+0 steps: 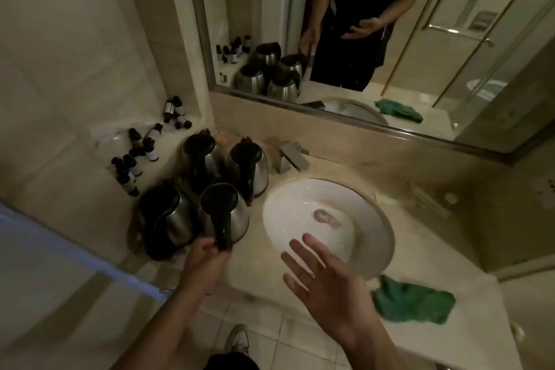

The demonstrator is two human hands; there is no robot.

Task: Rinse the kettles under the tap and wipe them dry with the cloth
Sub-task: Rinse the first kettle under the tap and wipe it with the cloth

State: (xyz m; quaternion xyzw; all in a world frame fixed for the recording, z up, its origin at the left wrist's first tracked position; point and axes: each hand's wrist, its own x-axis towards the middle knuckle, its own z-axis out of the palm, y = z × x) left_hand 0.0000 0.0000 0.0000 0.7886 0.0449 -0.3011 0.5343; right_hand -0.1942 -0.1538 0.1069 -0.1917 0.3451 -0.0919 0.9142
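Several steel kettles with black lids and handles stand on the counter left of the white sink [369, 213]. My left hand [207, 255] grips the black handle of the nearest kettle [231, 216], which stands on the counter at the sink's left rim. My right hand [327, 279] hovers over the front edge of the sink, fingers spread and holding nothing. The other kettles are one at the front left [171, 219], one behind it [204, 159] and one by the tap [255, 168]. The tap [292, 156] is behind the sink; no water shows. A green cloth [414, 300] lies crumpled on the counter at the front right.
Several small dark bottles [141, 150] lie and stand on the ledge in the left corner. A large mirror [360, 39] covers the wall behind the counter. A small wrapped item [432, 198] lies right of the sink. Tiled floor and my shoe [237, 339] are below.
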